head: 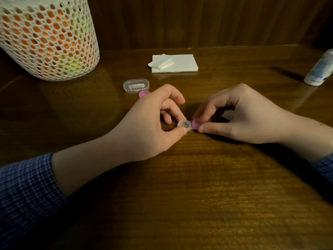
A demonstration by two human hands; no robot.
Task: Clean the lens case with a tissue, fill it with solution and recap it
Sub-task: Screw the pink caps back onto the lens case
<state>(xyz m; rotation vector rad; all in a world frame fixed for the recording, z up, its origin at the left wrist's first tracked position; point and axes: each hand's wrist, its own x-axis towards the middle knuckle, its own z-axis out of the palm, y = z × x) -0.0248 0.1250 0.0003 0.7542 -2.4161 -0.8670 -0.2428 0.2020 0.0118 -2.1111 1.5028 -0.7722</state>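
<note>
A small clear lens case [184, 124] rests on the wooden table between my hands. Its left well is uncapped and faces up. My left hand [153, 121] pinches that left well between thumb and fingers. My right hand [239, 114] grips a pink cap [195, 123] sitting on the case's right well. A second pink cap [143, 94] lies loose on the table behind my left hand. White folded tissues [177, 64] lie further back. The solution bottle [319, 69] stands at the right edge.
A clear oval plastic box [136, 85] sits beside the loose pink cap. A tall white mesh basket [48, 38] with orange and yellow contents stands at the back left. A wooden panel wall [198, 20] closes the table's far side.
</note>
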